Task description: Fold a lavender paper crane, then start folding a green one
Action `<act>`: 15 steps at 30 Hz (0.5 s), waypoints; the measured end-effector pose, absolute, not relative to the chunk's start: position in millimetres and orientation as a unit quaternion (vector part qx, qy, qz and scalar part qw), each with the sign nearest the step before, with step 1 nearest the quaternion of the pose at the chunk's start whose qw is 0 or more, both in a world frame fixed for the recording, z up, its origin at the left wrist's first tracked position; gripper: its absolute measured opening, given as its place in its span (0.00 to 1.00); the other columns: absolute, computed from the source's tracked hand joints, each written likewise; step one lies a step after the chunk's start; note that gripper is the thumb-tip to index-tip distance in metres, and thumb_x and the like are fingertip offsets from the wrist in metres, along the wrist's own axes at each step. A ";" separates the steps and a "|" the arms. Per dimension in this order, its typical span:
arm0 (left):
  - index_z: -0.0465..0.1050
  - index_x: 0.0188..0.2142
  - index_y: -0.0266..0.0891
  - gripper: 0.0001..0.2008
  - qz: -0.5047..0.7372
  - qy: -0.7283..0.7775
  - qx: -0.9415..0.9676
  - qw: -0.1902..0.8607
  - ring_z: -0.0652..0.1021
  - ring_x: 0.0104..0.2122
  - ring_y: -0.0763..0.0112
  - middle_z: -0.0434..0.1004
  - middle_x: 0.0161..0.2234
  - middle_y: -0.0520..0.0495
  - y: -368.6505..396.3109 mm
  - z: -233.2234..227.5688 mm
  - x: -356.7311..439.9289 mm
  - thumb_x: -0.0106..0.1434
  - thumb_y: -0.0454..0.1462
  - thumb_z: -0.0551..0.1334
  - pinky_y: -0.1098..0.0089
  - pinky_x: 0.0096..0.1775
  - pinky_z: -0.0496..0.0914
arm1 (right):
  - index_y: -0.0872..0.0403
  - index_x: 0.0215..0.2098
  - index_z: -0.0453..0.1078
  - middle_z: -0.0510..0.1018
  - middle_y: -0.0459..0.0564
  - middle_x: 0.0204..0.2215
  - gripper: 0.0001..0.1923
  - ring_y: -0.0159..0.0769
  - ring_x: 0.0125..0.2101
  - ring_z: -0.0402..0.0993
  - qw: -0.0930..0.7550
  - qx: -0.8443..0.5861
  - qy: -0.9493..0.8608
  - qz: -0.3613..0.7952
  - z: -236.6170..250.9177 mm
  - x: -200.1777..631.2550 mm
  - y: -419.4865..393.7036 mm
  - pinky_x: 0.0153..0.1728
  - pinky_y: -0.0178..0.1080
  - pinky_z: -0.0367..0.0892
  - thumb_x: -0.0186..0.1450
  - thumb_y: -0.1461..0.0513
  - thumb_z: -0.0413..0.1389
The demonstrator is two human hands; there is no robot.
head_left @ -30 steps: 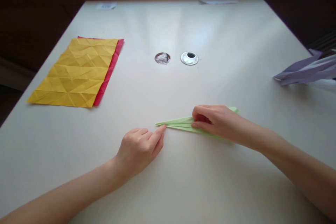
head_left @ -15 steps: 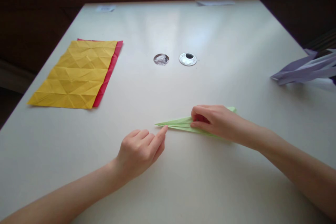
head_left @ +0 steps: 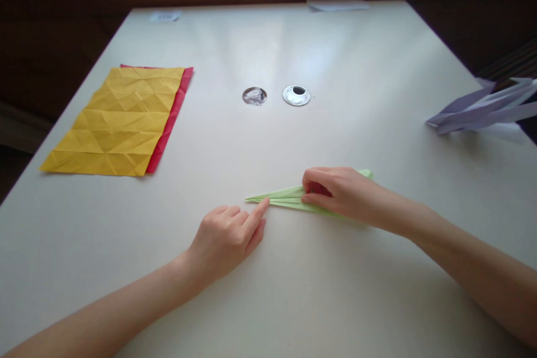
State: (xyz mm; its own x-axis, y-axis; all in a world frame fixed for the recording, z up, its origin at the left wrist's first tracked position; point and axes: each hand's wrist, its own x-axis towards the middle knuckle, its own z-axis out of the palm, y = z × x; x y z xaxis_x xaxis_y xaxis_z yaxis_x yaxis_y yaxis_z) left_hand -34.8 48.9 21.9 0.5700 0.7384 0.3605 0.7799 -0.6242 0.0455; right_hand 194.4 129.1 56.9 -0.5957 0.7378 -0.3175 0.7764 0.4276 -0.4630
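A light green folded paper (head_left: 289, 199) lies flat on the white table, narrow and pointed toward the left, with creases running along its length. My left hand (head_left: 229, 238) has its index finger stretched out, the tip pressing on the paper near the point. Its other fingers are curled under, and it grips nothing. Farther along the paper, my right hand (head_left: 342, 193) rests with thumb and bent fingers closed on the folded layers. That hand covers the paper's middle, and a rounded green end shows behind it.
A creased yellow sheet (head_left: 119, 123) overlaps a red sheet (head_left: 168, 123) at left. Two round table fittings (head_left: 254, 96) sit in the middle. A folded purple paper piece (head_left: 465, 109) stands at the right edge. White papers (head_left: 338, 5) lie along the far edge of the table (head_left: 268, 302).
The view has shifted slightly. My left index fingertip sits a little farther right along the green paper. My right hand keeps its hold.
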 end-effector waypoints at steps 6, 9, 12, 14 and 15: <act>0.67 0.50 0.38 0.16 -0.168 -0.425 -0.889 0.014 0.66 0.17 0.76 0.65 0.15 0.58 51.8 17.2 -34.1 0.62 0.35 0.54 0.71 0.23 0.58 | 0.52 0.25 0.59 0.69 0.40 0.24 0.08 0.27 0.24 0.63 0.028 0.447 0.846 -0.289 56.6 194.5 128.5 0.24 0.30 0.54 0.61 0.59 0.51; 0.67 0.50 0.38 0.16 -0.163 -0.418 -0.894 0.004 0.67 0.18 0.75 0.66 0.16 0.58 52.8 16.8 -34.6 0.63 0.35 0.54 0.71 0.23 0.59 | 0.52 0.26 0.59 0.69 0.40 0.23 0.08 0.27 0.24 0.63 0.030 0.445 0.847 -0.288 55.5 195.1 129.0 0.24 0.30 0.53 0.61 0.59 0.51; 0.66 0.51 0.39 0.16 -0.151 -0.420 -0.895 0.001 0.69 0.18 0.75 0.67 0.16 0.58 52.5 17.6 -34.4 0.63 0.36 0.54 0.71 0.24 0.60 | 0.52 0.26 0.59 0.69 0.40 0.24 0.07 0.27 0.24 0.63 0.030 0.441 0.850 -0.286 54.7 195.4 129.3 0.24 0.30 0.53 0.61 0.60 0.51; 0.65 0.52 0.39 0.17 -0.138 -0.421 -0.896 0.003 0.69 0.19 0.75 0.68 0.17 0.57 52.3 18.1 -33.6 0.63 0.36 0.53 0.71 0.24 0.60 | 0.52 0.26 0.59 0.69 0.40 0.24 0.07 0.27 0.24 0.63 0.030 0.441 0.851 -0.285 54.7 195.2 129.1 0.24 0.30 0.54 0.61 0.60 0.51; 0.64 0.52 0.40 0.17 -0.133 -0.421 -0.897 0.004 0.70 0.19 0.74 0.68 0.17 0.57 52.5 18.3 -33.1 0.63 0.36 0.53 0.71 0.24 0.60 | 0.52 0.26 0.59 0.69 0.40 0.24 0.07 0.27 0.24 0.63 0.030 0.441 0.850 -0.285 54.9 195.1 128.9 0.24 0.30 0.54 0.61 0.60 0.51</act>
